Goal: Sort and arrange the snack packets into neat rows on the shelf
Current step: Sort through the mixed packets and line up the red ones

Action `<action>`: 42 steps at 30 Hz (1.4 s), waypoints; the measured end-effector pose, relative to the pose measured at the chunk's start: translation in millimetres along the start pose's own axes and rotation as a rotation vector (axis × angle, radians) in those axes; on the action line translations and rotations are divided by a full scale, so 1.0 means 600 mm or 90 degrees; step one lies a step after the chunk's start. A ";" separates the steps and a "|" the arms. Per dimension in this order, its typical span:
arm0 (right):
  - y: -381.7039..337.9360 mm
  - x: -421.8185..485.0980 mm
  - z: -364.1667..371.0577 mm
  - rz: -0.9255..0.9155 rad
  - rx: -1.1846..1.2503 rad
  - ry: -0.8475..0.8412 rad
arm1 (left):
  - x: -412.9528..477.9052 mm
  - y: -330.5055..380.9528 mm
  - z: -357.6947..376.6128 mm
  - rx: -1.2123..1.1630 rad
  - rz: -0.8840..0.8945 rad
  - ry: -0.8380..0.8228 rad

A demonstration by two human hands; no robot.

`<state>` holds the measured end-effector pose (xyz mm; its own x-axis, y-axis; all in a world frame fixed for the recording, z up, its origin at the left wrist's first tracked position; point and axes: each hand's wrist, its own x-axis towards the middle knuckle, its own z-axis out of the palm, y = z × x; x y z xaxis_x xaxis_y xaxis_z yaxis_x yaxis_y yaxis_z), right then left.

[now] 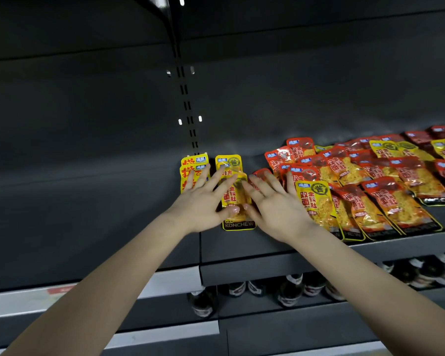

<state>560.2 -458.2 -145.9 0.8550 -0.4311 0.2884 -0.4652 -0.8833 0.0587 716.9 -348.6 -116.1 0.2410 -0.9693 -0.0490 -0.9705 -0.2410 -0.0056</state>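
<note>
Closest to my view, two bare forearms reach up from the bottom corners toward the dark shelf [254, 253].

Furthest left on it I see a small stack of yellow packets [193, 162], standing just in front of the slotted upright [188, 106] of the back wall. The left hand [201, 201] lies flat with its fingers straight and fanned out. The outer fingertips rest on that stack, the index finger reaches across to the next column, and nothing is gripped.

That next column is two yellow packets laid one behind the other, and the front packet [238, 224] sits between the hands with its black lower edge near the shelf lip. The left thumb presses on its lower part.

The right hand [275, 204] is just as flat and spread. Its thumb tip meets the same packet from the right, and its fingers lie over the red packets at the near edge of the heap. It holds nothing either.

Further right, a loose heap of red and yellow packets [370, 181] overlaps at odd angles, running off the frame.

Below the shelf I can make out dark bottles [290, 291] in a row.
</note>
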 end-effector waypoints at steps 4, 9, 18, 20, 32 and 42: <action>0.026 -0.004 -0.018 0.014 -0.028 0.037 | 0.016 0.029 -0.022 -0.006 0.027 0.056; 0.091 -0.033 -0.040 0.054 -0.052 0.051 | 0.063 0.101 -0.042 -0.036 0.066 0.096; 0.296 -0.103 -0.086 0.149 -0.068 0.035 | 0.193 0.288 -0.069 -0.043 0.165 0.120; 0.330 -0.118 -0.090 0.150 -0.079 0.042 | 0.215 0.324 -0.071 -0.046 0.176 0.122; 0.489 -0.176 -0.100 0.181 -0.077 0.043 | 0.294 0.473 -0.081 -0.031 0.197 0.106; 0.609 -0.240 -0.119 0.212 -0.072 0.016 | 0.359 0.608 -0.081 -0.046 0.243 0.111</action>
<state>250.5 -705.8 -97.5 0.6465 -0.6862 0.3335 -0.7414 -0.6681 0.0625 415.2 -648.0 -80.1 -0.1323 -0.9818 0.1361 -0.9889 0.1401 0.0497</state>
